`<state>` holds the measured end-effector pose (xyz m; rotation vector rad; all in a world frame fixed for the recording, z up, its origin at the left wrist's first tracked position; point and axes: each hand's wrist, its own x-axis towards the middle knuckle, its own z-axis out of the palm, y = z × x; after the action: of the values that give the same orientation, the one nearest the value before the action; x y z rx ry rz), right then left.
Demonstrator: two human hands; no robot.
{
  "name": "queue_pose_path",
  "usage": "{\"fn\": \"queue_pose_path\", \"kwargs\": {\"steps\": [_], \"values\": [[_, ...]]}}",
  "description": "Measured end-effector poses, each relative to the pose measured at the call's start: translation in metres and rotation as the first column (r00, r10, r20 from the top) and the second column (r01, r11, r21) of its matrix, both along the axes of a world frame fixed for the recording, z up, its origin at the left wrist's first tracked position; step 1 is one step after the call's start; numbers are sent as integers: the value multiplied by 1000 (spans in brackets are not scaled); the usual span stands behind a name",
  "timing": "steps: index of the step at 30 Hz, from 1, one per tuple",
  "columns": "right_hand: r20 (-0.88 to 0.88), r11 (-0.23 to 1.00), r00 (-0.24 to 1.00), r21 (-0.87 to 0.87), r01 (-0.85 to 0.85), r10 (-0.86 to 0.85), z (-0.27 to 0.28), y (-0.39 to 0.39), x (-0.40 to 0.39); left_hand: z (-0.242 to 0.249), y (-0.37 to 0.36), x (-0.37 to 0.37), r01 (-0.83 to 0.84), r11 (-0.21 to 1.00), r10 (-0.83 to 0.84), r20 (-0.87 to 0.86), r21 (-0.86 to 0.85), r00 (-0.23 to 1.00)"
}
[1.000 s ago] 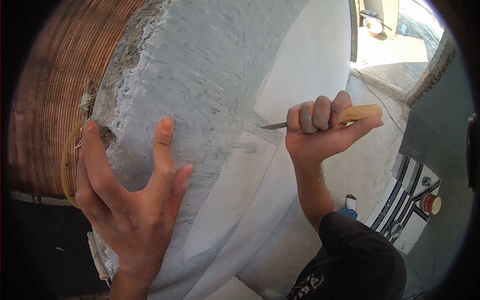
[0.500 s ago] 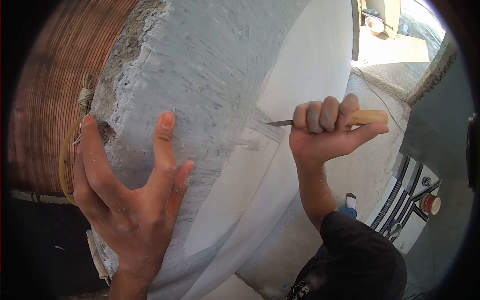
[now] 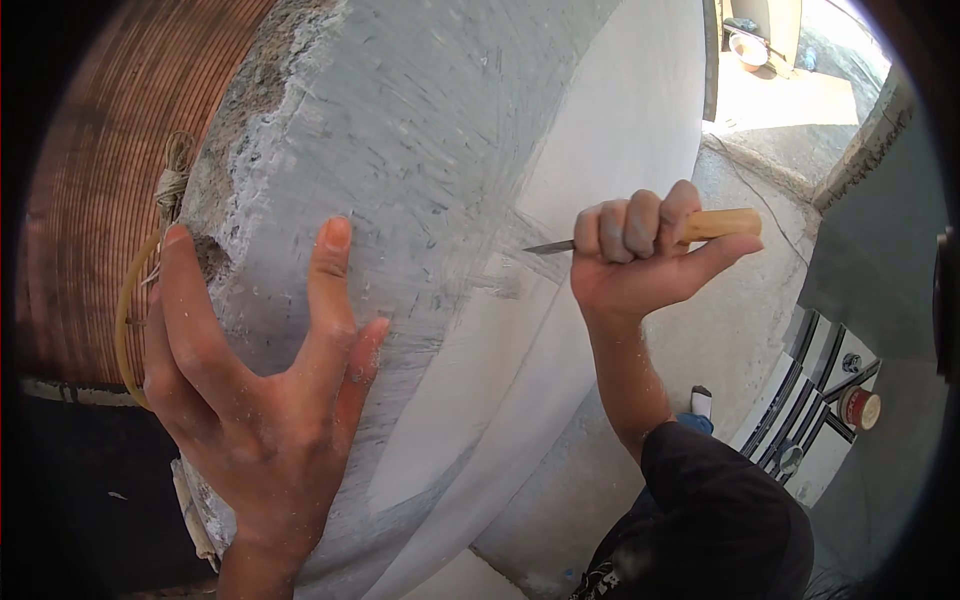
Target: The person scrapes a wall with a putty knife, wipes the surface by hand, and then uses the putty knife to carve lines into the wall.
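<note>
My left hand (image 3: 255,390) lies on the grey scored surface (image 3: 420,130) with its fingers spread, one fingertip at the rough broken edge (image 3: 255,100). To the right, my right hand (image 3: 630,250) is wrapped round the wooden handle of a pointed tool (image 3: 725,224). Its thin dark blade sticks out past the little-finger side and points left, close to the scored surface near the smooth white band (image 3: 620,120). Whether the tip touches the surface, I cannot tell.
Ribbed brown sheeting (image 3: 130,180) lies on the far left, with tied cord (image 3: 171,190) beside the broken edge. A red tin (image 3: 859,408) stands by black-and-white panels (image 3: 790,430) at lower right. A bowl (image 3: 748,52) is at upper right.
My right hand has shifted slightly left with the tool, bringing the blade tip a little further left. My left hand has stayed nearly in place.
</note>
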<state>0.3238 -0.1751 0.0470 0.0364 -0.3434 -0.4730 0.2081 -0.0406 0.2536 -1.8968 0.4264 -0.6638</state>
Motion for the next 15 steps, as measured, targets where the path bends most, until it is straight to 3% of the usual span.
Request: {"fn": "queue_pose_path", "kwargs": {"steps": [3, 7, 13, 15], "values": [[61, 993, 993, -62, -100, 104, -1, 2, -3, 0, 0, 0, -4, 1000, 4, 4, 19, 1000], [-140, 997, 989, 61, -47, 55, 3, -6, 2, 0, 0, 0, -8, 1000, 8, 7, 17, 1000], [84, 963, 968, -157, -221, 236, -4, 3, 4, -1, 0, 1, 11, 1000, -11, 21, 8, 1000], [106, 960, 973, -219, -176, 203, 0, 1, 4, -1, 1, 0, 16, 1000, -16, 20, -13, 1000]]}}
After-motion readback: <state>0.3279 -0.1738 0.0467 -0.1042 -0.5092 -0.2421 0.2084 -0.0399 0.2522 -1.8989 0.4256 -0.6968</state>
